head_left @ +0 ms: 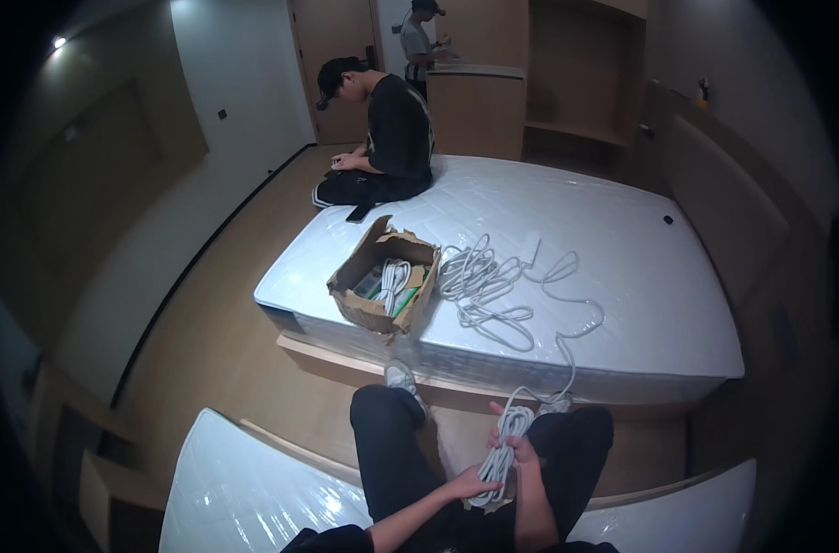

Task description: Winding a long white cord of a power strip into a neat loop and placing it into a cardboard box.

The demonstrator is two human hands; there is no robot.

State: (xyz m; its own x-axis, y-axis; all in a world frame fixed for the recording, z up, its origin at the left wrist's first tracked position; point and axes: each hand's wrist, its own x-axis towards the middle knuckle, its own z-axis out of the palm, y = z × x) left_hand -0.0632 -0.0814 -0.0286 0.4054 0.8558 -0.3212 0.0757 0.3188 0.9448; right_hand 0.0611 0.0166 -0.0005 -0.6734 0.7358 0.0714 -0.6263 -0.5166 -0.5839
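Between my knees a white power cable (497, 453) lies gathered in a long looped bundle. My left hand (476, 482) grips its lower end, and my right hand (516, 446) closes around its upper part. One strand runs from the bundle up onto the plastic-wrapped mattress (627, 276) in front of me. There it joins a white power strip (531, 251), beside a loose heap of white cable (482, 276). A torn cardboard box (364, 314) to the left of the heap holds another bundled white cable (394, 283) and flat packages.
A person (399, 131) sits on the far left corner of the mattress, a dark phone (358, 213) nearby. Another person (418, 41) stands by a wooden cabinet (476, 110). A small black object (668, 220) lies at the mattress's right. Beneath me is a second wrapped mattress (274, 484).
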